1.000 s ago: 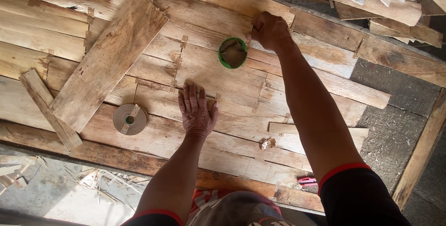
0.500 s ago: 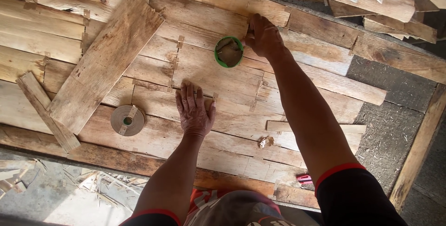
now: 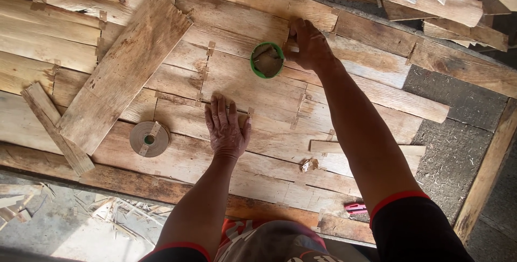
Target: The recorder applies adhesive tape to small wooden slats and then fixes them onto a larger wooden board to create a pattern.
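Wooden veneer sheets (image 3: 258,87), pale and patched, lie under both hands, and the green-rimmed bowl (image 3: 267,60) serves as the landmark. Just beside that bowl, touching its far rim edge, the right hand (image 3: 308,46) is curled with fingertips pinched down on the wood; whether it grips a small scrap there I cannot tell, since the fingers hide it. The reach looks set so the bowl's brown contents stay within a finger's dip. Nearer the body from the bowl, the left hand (image 3: 227,130) lies flat, fingers spread wide and holding nothing, palm pressing the sheet, seemingly to keep thin wood from lifting or sliding. Left of the bowl and lower, a roll of brown tape (image 3: 149,139) rests flat, near the left hand. Farther left, a loose plank (image 3: 126,71) lies diagonally across the sheets, with a narrow strip (image 3: 51,127) beyond it. Below the bowl toward the body, a small pink tool (image 3: 355,207) lies at the sheet's edge
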